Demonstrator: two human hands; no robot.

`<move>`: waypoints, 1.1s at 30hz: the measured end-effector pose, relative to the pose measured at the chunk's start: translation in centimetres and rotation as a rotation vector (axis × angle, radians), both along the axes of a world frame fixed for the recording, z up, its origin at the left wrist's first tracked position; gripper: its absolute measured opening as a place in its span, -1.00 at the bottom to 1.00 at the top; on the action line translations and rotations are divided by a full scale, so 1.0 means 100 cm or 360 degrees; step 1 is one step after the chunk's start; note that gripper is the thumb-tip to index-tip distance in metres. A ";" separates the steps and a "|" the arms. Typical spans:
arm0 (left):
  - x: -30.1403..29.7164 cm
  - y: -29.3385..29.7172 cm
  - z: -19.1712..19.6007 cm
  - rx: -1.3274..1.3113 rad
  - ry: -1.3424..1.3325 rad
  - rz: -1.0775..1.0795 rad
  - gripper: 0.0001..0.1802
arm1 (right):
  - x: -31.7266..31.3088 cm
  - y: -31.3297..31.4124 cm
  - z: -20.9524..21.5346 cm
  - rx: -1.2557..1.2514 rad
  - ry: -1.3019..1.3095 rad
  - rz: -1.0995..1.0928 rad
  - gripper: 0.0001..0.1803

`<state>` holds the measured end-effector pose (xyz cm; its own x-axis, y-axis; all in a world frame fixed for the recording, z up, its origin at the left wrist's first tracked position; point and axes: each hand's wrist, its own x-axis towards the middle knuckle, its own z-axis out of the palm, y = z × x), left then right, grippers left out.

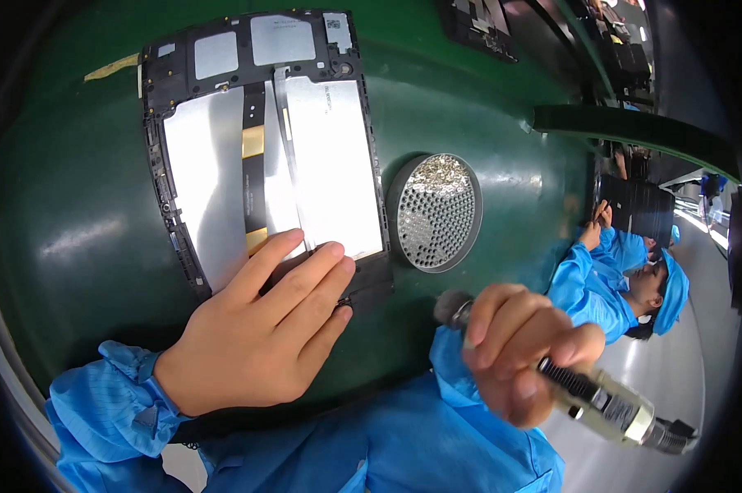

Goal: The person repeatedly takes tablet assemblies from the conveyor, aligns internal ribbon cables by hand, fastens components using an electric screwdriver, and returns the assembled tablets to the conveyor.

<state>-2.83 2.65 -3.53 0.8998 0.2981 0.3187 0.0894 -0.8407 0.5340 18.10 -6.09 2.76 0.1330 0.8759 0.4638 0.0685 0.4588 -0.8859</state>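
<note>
A tablet-like frame point(338, 164) with two silvery plates and a black border lies on the green mat, just ahead of me. A black and gold flex strip point(253, 177) runs down its middle, beside a thin pale ribbon cable point(287, 140). My left hand point(260, 329) rests flat over the frame's lower end, fingers stretched out. Raised at the right, my right hand point(523, 349) is wrapped round an electric screwdriver point(613, 407). Its front end points left, slightly blurred. Between frame and right hand stands a round grey screw tray point(436, 212) with many holes and loose small screws.
Another dark device frame point(484, 29) lies at the far edge. A green rail point(634, 127) crosses the right side. Beyond it a co-worker in a blue cap and coat point(609, 279) works with both hands. A yellowish strip point(112, 68) lies at the far left.
</note>
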 end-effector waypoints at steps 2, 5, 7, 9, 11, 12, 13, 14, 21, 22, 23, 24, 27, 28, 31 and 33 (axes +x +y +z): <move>0.002 0.000 -0.001 -0.0042 -0.0093 0.0053 -0.83 | -0.016 0.006 0.002 -0.0038 -0.0020 0.0039 -0.65; 0.002 0.001 -0.001 -0.0033 -0.0125 0.0054 -0.84 | -0.038 0.012 -0.005 -0.0041 -0.0014 0.0038 -0.65; 0.002 -0.001 -0.002 -0.0058 -0.0140 0.0088 -0.84 | -0.044 0.014 -0.009 -0.0057 -0.0002 0.0052 -0.66; 0.001 -0.001 -0.005 -0.0078 -0.0157 0.0120 -0.84 | -0.047 0.015 -0.012 -0.0074 0.0008 0.0072 -0.67; 0.000 0.000 -0.006 -0.0037 -0.0179 0.0078 -0.84 | -0.049 0.015 -0.012 -0.0089 -0.0035 0.0041 -0.68; 0.000 0.000 -0.007 -0.0042 -0.0180 0.0085 -0.84 | -0.049 0.016 -0.012 -0.0094 -0.0036 0.0048 -0.68; -0.001 0.000 -0.007 -0.0028 -0.0182 0.0083 -0.84 | -0.048 0.016 -0.011 -0.0102 -0.0052 0.0062 -0.68; -0.002 0.001 -0.007 -0.0013 -0.0184 0.0081 -0.84 | -0.048 0.017 -0.011 -0.0109 -0.0069 0.0077 -0.68; -0.001 -0.002 -0.005 -0.0036 -0.0157 0.0093 -0.84 | -0.046 0.015 -0.010 -0.0161 -0.0076 0.0105 -0.67; -0.002 -0.002 -0.003 -0.0020 -0.0145 0.0097 -0.84 | -0.045 0.016 -0.009 -0.0166 -0.0066 0.0128 -0.67; -0.002 -0.002 -0.001 -0.0003 -0.0134 0.0101 -0.84 | -0.045 0.016 -0.008 -0.0170 -0.0057 0.0150 -0.66; -0.002 -0.002 -0.003 -0.0003 -0.0138 0.0098 -0.84 | -0.044 0.016 -0.010 -0.0171 -0.0060 0.0147 -0.66; -0.002 -0.004 0.000 -0.0015 -0.0132 0.0096 -0.84 | -0.045 0.015 -0.008 -0.0167 -0.0081 0.0143 -0.65; -0.002 -0.004 0.002 -0.0003 -0.0120 0.0104 -0.83 | -0.043 0.015 -0.007 -0.0158 -0.0011 0.0178 -0.65; -0.002 -0.004 0.007 0.0030 -0.0095 0.0104 -0.83 | -0.042 0.015 -0.005 -0.0132 0.0069 0.0219 -0.64; -0.002 -0.004 0.011 0.0062 -0.0080 0.0094 -0.82 | -0.041 0.013 -0.005 -0.0106 0.0079 0.0222 -0.63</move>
<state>-3.00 2.24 -2.44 0.8635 0.3368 0.3753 0.1135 -0.8549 0.5063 13.96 -4.74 2.24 0.0292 0.9161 0.3999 -0.0363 0.4008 -0.9155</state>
